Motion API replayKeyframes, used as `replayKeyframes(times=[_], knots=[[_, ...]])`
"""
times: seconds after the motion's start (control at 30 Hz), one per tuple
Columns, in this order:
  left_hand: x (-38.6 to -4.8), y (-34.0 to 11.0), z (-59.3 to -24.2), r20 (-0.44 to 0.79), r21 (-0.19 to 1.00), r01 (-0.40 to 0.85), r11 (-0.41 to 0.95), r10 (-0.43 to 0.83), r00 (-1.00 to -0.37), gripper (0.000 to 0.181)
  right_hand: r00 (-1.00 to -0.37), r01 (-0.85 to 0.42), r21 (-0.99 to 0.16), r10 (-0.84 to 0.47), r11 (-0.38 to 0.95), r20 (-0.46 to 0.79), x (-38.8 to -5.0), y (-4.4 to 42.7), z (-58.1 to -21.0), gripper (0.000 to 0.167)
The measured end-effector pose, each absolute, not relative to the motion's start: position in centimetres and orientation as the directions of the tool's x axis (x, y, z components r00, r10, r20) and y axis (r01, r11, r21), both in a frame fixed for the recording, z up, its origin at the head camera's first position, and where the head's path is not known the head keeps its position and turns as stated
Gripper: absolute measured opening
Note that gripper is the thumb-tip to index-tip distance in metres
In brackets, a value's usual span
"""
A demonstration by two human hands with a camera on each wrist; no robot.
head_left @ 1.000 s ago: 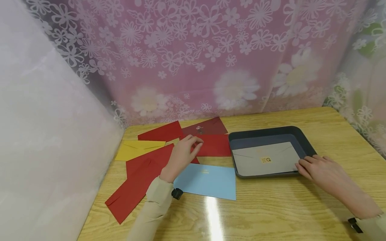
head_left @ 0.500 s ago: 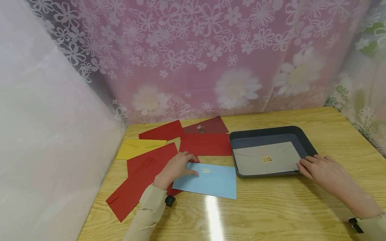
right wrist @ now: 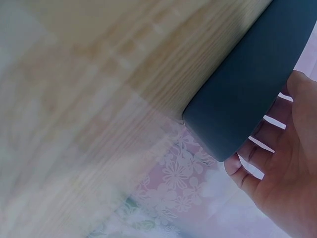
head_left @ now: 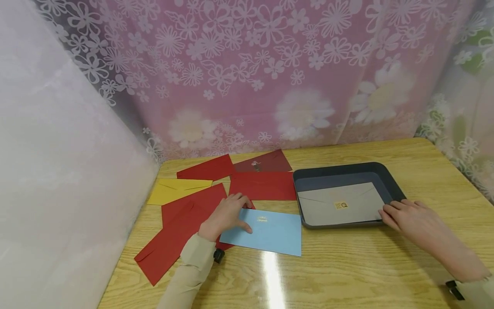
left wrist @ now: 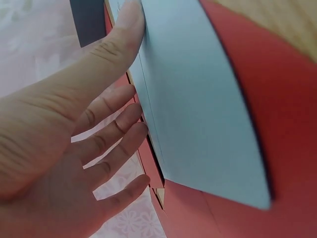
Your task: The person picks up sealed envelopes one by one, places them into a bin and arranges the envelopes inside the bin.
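My left hand (head_left: 225,216) is over the left end of a light blue envelope (head_left: 274,236). In the left wrist view, its thumb lies over the blue envelope while the other fingers, spread and fairly straight, reach along the edge. The blue envelope partly covers red paper. At the right, my right hand (head_left: 417,223) grips the near right corner of a dark rectangular tray (head_left: 339,172); the right wrist view has the fingers bent at the tray wall (right wrist: 237,89). Inside the tray rests a grey envelope (head_left: 320,210) with a small gold print.
Left of the tray lie a red envelope (head_left: 262,186), another red envelope (head_left: 208,168), a maroon envelope (head_left: 270,163) and a yellow envelope (head_left: 173,195). Overlapping red envelopes (head_left: 162,249) spread nearer the left edge. A floral curtain (head_left: 247,86) hangs behind the wooden table (head_left: 328,274).
My left hand has come down and nearer from above the red envelopes to the blue envelope's left end, and its thumb has shifted slightly. My right hand stays at the tray corner.
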State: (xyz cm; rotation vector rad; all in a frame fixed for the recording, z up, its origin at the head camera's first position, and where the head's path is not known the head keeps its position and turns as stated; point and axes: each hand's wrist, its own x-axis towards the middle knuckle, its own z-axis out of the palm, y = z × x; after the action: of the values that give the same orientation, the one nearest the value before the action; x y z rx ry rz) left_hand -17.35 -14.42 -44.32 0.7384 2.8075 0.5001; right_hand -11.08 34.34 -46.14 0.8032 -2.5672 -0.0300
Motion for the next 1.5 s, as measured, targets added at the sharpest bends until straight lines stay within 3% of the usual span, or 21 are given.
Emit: replayKeyframes(times=[0.23, 0.6, 0.93, 1.17, 1.5], knots=[[-18.2, -14.4, -44.6, -0.147, 0.358, 0.425, 0.831, 0.5, -0.854, 0.06, -0.733, -0.533, 0.144, -0.54, 0.834, 0.414, -11.0, 34.3, -46.3, 0.025], [-18.4, -15.4, -44.4, -0.162, 0.459, 0.35, 0.816, 0.465, -0.87, 0.06, -0.721, -0.541, 0.137, -0.541, 0.83, 0.433, -11.2, 34.2, -46.3, 0.036], [-18.5, -16.3, -43.7, 0.058, 0.494, 0.414, 0.764, 0.446, -0.893, 0.013, -0.699, -0.543, 0.136, -0.536, 0.829, 0.473, -11.2, 34.1, -46.3, 0.061], [-18.6, -16.1, -42.4, 0.204, 0.424, 0.424, 0.8, 0.371, -0.906, 0.014, -0.702, -0.545, 0.141, -0.542, 0.826, 0.463, -11.2, 34.2, -46.2, 0.063], [-19.7, -14.4, -40.4, 0.354, 0.388, 0.46, 0.799, 0.332, -0.875, 0.02, -0.723, -0.546, 0.142, -0.55, 0.826, 0.418, -11.1, 34.3, -46.3, 0.036]])
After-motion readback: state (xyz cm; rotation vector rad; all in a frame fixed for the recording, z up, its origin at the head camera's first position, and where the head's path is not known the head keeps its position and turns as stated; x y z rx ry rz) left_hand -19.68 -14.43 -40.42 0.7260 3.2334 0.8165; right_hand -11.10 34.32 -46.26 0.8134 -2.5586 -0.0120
